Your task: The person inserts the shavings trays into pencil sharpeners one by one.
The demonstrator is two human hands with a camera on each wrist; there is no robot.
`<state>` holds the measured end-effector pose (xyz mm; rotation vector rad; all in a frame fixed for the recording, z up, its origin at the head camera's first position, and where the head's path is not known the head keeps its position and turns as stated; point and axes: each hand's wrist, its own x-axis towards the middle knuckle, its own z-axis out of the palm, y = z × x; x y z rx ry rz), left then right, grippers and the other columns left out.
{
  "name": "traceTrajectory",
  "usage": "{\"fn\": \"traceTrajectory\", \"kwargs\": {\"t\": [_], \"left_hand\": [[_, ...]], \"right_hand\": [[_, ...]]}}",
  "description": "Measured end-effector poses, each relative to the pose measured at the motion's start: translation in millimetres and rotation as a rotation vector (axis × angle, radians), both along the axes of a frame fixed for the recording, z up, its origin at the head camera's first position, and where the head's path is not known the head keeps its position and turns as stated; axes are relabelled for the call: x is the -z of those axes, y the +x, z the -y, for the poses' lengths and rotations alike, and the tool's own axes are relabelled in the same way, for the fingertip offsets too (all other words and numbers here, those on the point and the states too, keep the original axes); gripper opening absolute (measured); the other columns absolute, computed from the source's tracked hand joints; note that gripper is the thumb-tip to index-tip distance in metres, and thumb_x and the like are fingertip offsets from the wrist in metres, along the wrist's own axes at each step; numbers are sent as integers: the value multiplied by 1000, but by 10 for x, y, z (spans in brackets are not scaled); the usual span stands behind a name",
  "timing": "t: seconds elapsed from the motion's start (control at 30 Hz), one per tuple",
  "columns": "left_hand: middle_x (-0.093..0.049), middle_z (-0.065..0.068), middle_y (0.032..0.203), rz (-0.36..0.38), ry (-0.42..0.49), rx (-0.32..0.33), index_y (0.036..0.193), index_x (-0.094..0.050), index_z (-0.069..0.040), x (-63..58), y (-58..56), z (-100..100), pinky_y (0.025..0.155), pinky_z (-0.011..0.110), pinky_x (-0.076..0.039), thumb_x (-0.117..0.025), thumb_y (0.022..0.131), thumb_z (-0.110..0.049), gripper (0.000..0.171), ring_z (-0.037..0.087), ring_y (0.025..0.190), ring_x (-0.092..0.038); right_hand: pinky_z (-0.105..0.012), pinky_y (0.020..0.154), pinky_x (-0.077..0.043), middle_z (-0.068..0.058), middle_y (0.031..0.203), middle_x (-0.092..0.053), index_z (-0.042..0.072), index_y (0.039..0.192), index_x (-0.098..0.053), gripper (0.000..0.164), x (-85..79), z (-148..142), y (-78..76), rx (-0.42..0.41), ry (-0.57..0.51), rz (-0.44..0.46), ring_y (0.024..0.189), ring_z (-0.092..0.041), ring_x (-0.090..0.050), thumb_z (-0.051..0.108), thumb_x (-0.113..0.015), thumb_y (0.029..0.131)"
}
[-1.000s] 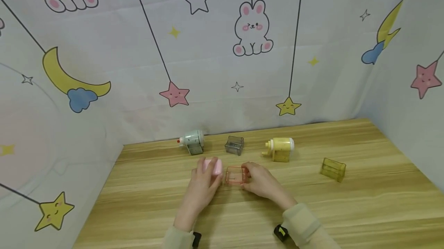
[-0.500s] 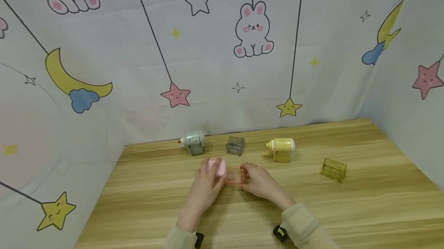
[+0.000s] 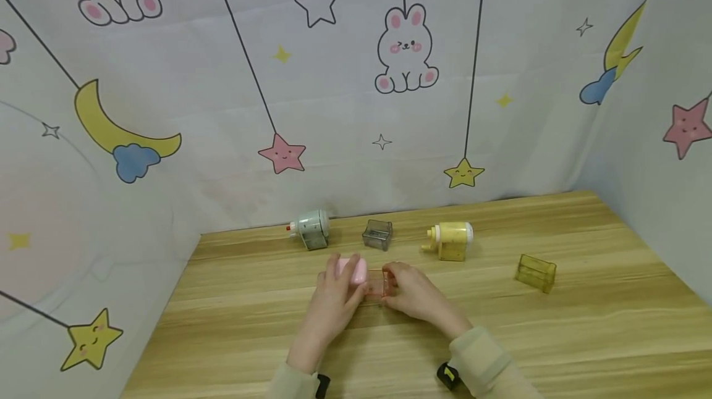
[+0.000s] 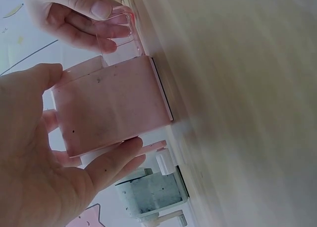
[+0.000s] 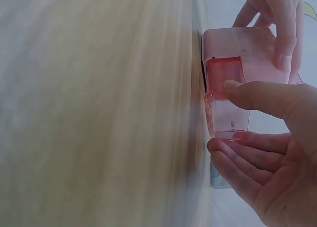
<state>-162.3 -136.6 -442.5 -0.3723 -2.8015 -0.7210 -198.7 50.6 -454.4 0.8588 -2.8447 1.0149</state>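
A pink hand-crank pencil sharpener [image 3: 358, 272] stands on the wooden table, and my left hand [image 3: 332, 297] grips it from its left side. Thumb and fingers span its body [image 4: 111, 108] in the left wrist view. My right hand [image 3: 414, 295] pinches a clear pink shavings drawer [image 3: 377, 285] between thumb and fingers. In the right wrist view the drawer [image 5: 228, 115] overlaps the sharpener's side, its inner end lying within the opening low in the body. The outer end still sticks out toward my right fingers. Part of the sharpener's crank shows beneath my left fingers.
Behind the hands stand a pale green crank sharpener [image 3: 313, 230], a grey clear drawer [image 3: 377, 235] and a yellow crank sharpener [image 3: 453, 241]. An olive-yellow clear drawer [image 3: 535, 273] lies farther right. A printed cloth [image 3: 334, 109] rises along the table's back edge.
My left hand has moved right with the pink sharpener, closing the gap to the drawer. Less of the drawer shows between the hands. My right hand has stayed nearly in place, holding the drawer.
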Motion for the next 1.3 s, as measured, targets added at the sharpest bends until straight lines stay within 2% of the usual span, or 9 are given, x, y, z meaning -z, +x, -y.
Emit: {"fn": "traceTrajectory", "kwargs": {"t": [0.57,0.87,1.3], "left_hand": [[-30,28,137,-35,-10,30,137,-38,-17,6,14,-19,75,57,-49,-50,89,-40,54,43,103,-43],[-27,26,141,11,-9,16,139,-35,-21,4,12,-34,79,58,-48,-49,90,-42,55,42,107,-41],[-28,26,140,-4,-26,15,138,-36,-20,14,2,-42,78,56,-48,-47,90,-44,55,42,105,-42]], "right_hand": [[-40,77,-52,-15,104,-62,-3,117,-53,57,41,84,-13,-14,14,-2,90,-21,-55,25,-74,71],[-38,74,-52,-11,98,-62,-2,116,-53,56,37,104,-12,-13,8,9,85,-18,-54,23,-74,71],[-38,73,-53,-12,98,-62,-3,115,-53,56,24,117,-10,-20,-6,3,84,-19,-54,23,-74,71]]}}
